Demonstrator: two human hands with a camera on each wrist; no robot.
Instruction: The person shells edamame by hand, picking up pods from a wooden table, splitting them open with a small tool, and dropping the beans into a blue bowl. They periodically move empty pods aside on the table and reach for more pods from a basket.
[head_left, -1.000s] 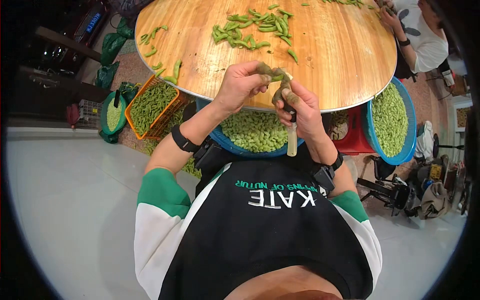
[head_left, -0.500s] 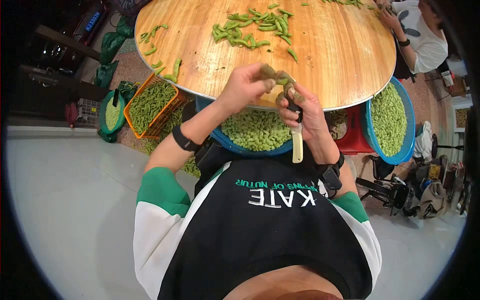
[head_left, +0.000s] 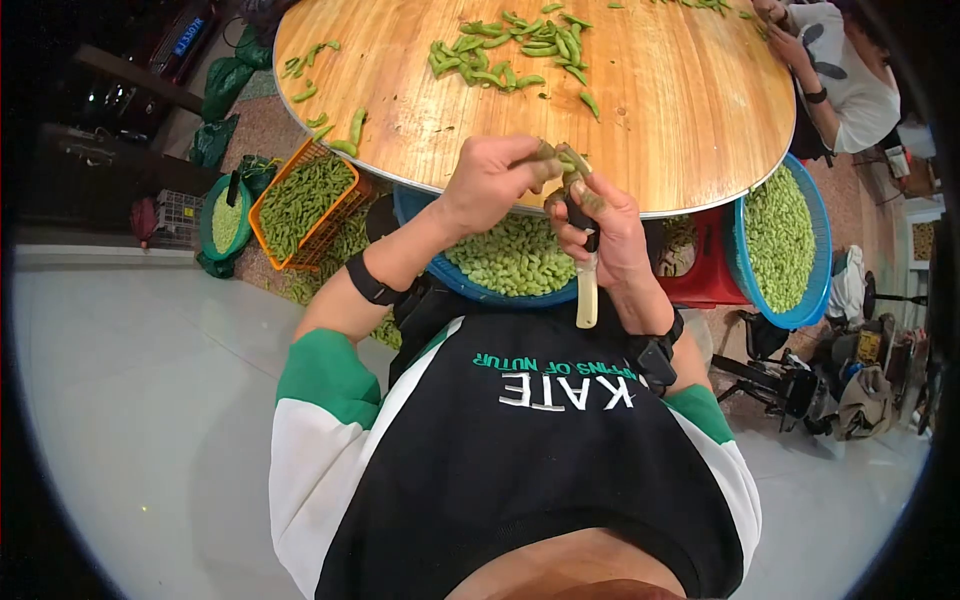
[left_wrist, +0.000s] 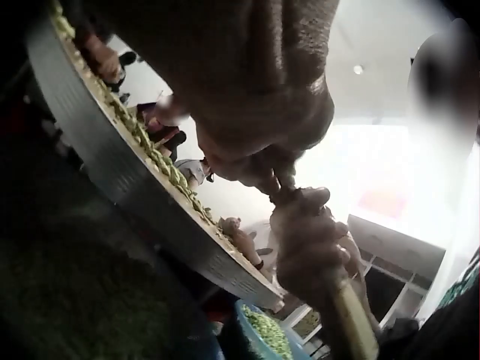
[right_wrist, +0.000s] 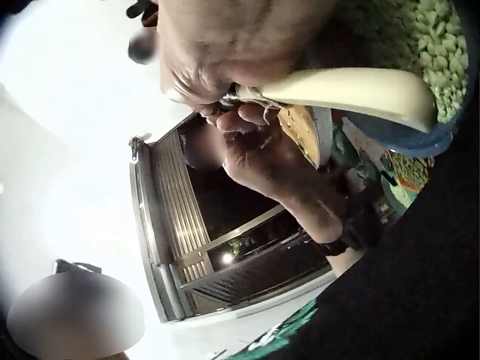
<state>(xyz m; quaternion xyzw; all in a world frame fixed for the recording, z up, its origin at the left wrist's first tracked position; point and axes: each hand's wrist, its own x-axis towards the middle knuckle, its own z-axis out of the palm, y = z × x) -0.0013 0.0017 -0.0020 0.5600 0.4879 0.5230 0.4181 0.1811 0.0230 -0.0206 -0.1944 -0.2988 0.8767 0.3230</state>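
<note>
In the head view my left hand (head_left: 490,185) is raised over the table's near edge, thumb and fingers bent together at a green soybean pod (head_left: 568,162). My right hand (head_left: 612,225) faces it, its fingertips close around the same pod. That hand also grips a knife, whose cream handle (head_left: 587,300) points back toward my body; the handle (right_wrist: 352,94) shows large in the right wrist view, and the fingers hide much of the rest. Both hands meet at the fingertips in the left wrist view. Below them sits a blue basket (head_left: 470,292) of shelled green beans.
A round wooden table (head_left: 680,120) carries a heap of pods (head_left: 470,60) and scattered ones. To the left stand an orange crate (head_left: 325,238) of pods and a green basin (head_left: 215,250); to the right, another blue basket (head_left: 825,270). Another person (head_left: 850,80) sits at the far right.
The left hand drew back slightly from the right, then closed in again at the pod. The right hand dipped and turned, and the knife handle swung a little right, then back left.
</note>
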